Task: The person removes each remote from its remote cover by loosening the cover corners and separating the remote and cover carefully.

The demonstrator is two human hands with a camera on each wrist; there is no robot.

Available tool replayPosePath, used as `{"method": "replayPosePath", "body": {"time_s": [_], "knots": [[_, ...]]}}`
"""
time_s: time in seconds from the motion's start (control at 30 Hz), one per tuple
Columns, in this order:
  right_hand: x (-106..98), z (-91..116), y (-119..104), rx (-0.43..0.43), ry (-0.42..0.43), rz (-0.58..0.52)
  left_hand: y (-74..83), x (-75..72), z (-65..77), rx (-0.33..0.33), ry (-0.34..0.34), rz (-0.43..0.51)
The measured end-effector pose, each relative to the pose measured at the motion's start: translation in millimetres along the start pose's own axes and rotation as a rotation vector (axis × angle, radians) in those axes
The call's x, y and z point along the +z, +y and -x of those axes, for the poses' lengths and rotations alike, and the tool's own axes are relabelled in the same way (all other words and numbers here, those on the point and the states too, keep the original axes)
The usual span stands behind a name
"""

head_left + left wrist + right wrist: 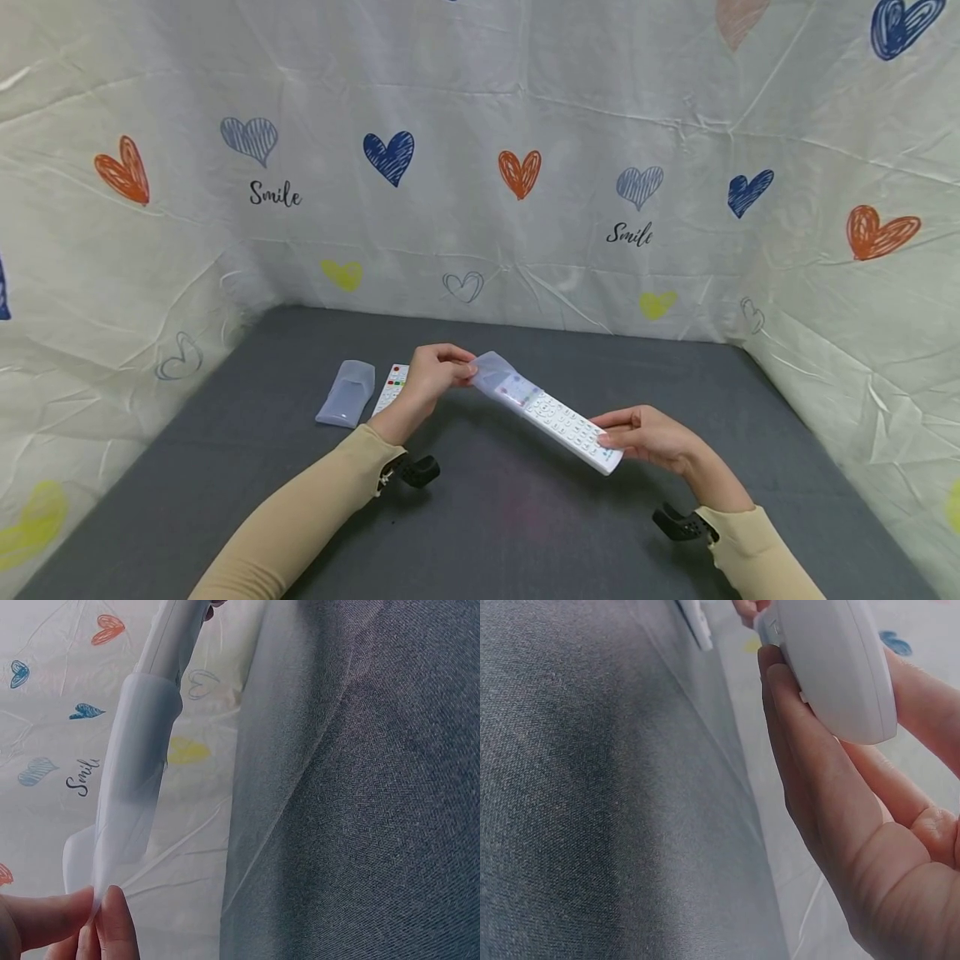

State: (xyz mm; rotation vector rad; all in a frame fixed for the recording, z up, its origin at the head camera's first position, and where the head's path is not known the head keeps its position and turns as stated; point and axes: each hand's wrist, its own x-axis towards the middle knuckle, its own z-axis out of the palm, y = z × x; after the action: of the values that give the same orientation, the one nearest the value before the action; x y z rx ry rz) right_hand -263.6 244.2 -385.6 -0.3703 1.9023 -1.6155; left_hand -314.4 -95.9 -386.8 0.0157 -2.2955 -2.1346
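Observation:
A white remote control (566,422) is held above the table, tilted with its right end lower. Over its upper left part sits a translucent silicone sleeve (491,372), while the lower keys stay bare. My left hand (429,382) pinches the far edge of that sleeve between thumb and fingers; the left wrist view shows the sleeve (139,757) reaching past the end of the remote. At the lower end my right hand (651,439) grips the remote, thumb on the key side. In the right wrist view fingers lie along the back of the remote (840,667).
A second translucent sleeve (347,395) lies on the grey cloth-covered table (517,533) at the left. Next to it is another white remote (392,387), partly hidden behind my left hand. A white sheet (450,225) with printed hearts encloses the back and sides.

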Motion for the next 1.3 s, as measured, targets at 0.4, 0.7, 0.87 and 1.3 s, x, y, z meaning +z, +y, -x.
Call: {"method": "replayPosePath", "body": {"time_s": [0.4,0.7,0.87,1.3], "knots": [[0.0,4.1,0.5,0.002,-0.001,-0.022,0.4,0.3,-0.2,0.008,0.001,0.016],[-1.4,7.5,1.2,0.013,0.01,-0.014,2.5,0.1,0.9,-0.008,-0.006,0.008],[-1.8,9.4,2.5,0.01,0.008,-0.013,3.0,-0.1,1.5,-0.016,-0.006,0.002],[-3.9,11.0,5.5,0.028,0.016,-0.024,-0.9,-1.4,0.6,-0.002,-0.006,0.011]]}}
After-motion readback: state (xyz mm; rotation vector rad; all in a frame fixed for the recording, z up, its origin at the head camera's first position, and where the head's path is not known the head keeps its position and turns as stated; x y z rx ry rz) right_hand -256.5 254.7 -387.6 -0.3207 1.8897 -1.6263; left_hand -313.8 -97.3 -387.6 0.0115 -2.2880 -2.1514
